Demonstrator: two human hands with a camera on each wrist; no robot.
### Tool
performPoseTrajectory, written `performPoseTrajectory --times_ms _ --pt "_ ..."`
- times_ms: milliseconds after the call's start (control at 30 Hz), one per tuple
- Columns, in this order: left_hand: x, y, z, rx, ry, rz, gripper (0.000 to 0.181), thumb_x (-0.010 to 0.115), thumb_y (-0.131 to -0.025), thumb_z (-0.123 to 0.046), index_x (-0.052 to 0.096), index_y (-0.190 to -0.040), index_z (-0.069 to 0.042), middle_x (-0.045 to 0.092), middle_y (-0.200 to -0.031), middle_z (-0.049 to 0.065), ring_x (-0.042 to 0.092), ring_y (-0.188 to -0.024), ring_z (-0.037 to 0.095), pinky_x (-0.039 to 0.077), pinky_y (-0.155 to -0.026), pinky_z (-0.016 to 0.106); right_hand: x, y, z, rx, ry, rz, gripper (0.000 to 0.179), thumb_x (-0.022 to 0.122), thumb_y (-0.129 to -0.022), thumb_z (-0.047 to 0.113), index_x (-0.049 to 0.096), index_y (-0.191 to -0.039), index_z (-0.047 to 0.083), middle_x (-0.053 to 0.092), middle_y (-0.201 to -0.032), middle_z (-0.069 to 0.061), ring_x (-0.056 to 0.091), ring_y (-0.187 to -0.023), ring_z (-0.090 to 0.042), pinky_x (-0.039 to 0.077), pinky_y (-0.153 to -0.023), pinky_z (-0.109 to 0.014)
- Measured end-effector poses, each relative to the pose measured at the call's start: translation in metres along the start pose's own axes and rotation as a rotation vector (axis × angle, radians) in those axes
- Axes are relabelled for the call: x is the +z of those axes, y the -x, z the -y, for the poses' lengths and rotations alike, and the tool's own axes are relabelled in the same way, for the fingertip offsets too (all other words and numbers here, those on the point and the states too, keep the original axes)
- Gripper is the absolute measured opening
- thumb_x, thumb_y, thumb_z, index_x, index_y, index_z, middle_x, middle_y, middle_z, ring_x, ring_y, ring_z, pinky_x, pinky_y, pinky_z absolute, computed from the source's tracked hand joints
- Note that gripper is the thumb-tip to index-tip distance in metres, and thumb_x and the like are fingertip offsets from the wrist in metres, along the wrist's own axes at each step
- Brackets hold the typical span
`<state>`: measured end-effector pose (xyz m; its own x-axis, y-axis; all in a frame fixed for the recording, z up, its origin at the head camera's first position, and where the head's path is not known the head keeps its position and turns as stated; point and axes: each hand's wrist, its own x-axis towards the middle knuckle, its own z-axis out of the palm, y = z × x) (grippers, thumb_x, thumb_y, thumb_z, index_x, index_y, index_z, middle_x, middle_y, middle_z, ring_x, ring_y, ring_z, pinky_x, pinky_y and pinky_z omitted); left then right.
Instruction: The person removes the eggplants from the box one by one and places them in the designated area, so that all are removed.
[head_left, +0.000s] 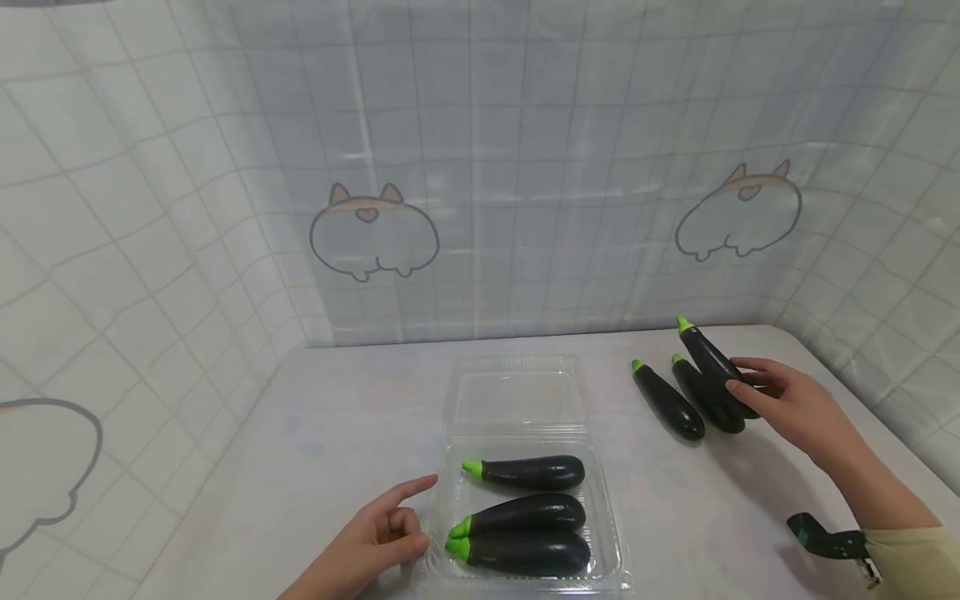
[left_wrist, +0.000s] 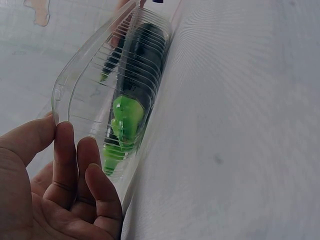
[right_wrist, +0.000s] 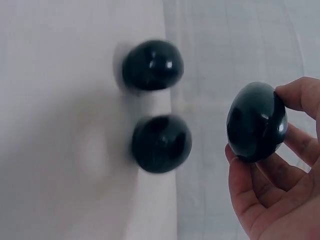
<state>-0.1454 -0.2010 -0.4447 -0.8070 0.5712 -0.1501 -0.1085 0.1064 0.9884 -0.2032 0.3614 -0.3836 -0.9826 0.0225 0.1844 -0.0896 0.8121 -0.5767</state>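
Note:
My right hand (head_left: pixel 802 408) grips a glossy dark eggplant (head_left: pixel 708 354) by its thick end, its green stem pointing away. In the right wrist view, the held eggplant (right_wrist: pixel 256 122) sits between thumb and fingertips, apart from two others. Those two, a left eggplant (head_left: pixel 667 400) and a middle eggplant (head_left: pixel 705 393), lie on the table. My left hand (head_left: pixel 375 529) is at the left edge of an open clear plastic clamshell container (head_left: pixel 609 525). Its thumb and a curled finger pinch the rim (left_wrist: pixel 59 102). Three eggplants (head_left: pixel 528 512) lie crosswise inside, stems to the left.
The container's lid (head_left: pixel 517 396) lies folded back on the white table (head_left: pixel 360 408). A sheet with a grid pattern (head_left: pixel 510 167) hangs behind and at both sides. A dark strap (head_left: pixel 825 537) shows by my right sleeve (head_left: pixel 907 562).

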Motion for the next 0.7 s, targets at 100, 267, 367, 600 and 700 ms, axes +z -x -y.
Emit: performPoseTrajectory --times_ms 100,267,367,600,700 --pt "0.0 0.001 0.001 0.009 0.009 0.008 0.064 0.057 -0.101 -0.01 0.025 -0.155 -0.004 0.059 -0.085 0.002 0.052 -0.076 0.009 0.045 -0.075 0.026 -0.002 -0.002 -0.007 0.02 -0.003 0.005 0.062 0.055 -0.1 0.046 0.047 -0.145 0.004 0.056 -0.129 -0.03 0.057 -0.112 -0.045 0.047 -0.072 -0.041" --pt "0.0 0.002 0.001 0.016 0.013 0.015 0.064 0.057 -0.101 -0.009 0.024 -0.155 -0.003 0.059 -0.086 0.002 0.052 -0.076 0.008 0.045 -0.075 0.025 -0.005 -0.005 -0.02 0.051 0.005 0.014 0.066 0.054 -0.1 0.047 0.044 -0.146 0.001 0.053 -0.13 -0.034 0.053 -0.114 -0.049 0.047 -0.072 -0.044" --pt "0.0 0.001 0.0 0.0 0.018 0.008 0.064 0.058 -0.101 -0.01 0.024 -0.155 -0.003 0.059 -0.086 0.003 0.053 -0.077 0.009 0.045 -0.076 0.026 -0.006 -0.005 -0.026 0.064 0.015 0.007 0.067 0.054 -0.1 0.048 0.044 -0.145 -0.001 0.053 -0.131 -0.034 0.053 -0.113 -0.049 0.047 -0.07 -0.043" --pt "0.001 0.001 -0.001 -0.007 0.013 0.0 0.065 0.058 -0.101 -0.011 0.024 -0.155 -0.004 0.059 -0.086 0.003 0.053 -0.077 0.01 0.045 -0.076 0.026 -0.005 -0.008 -0.04 0.103 0.04 0.024 0.072 0.052 -0.1 0.05 0.042 -0.144 -0.006 0.05 -0.127 -0.04 0.052 -0.108 -0.052 0.049 -0.069 -0.051" --pt "0.001 0.001 -0.002 -0.005 0.016 0.003 0.064 0.058 -0.101 -0.011 0.024 -0.156 -0.004 0.059 -0.085 0.003 0.052 -0.076 0.009 0.045 -0.076 0.026 -0.004 -0.01 -0.047 0.123 0.054 0.029 0.074 0.051 -0.1 0.051 0.041 -0.143 -0.008 0.048 -0.127 -0.042 0.051 -0.108 -0.054 0.049 -0.07 -0.054"
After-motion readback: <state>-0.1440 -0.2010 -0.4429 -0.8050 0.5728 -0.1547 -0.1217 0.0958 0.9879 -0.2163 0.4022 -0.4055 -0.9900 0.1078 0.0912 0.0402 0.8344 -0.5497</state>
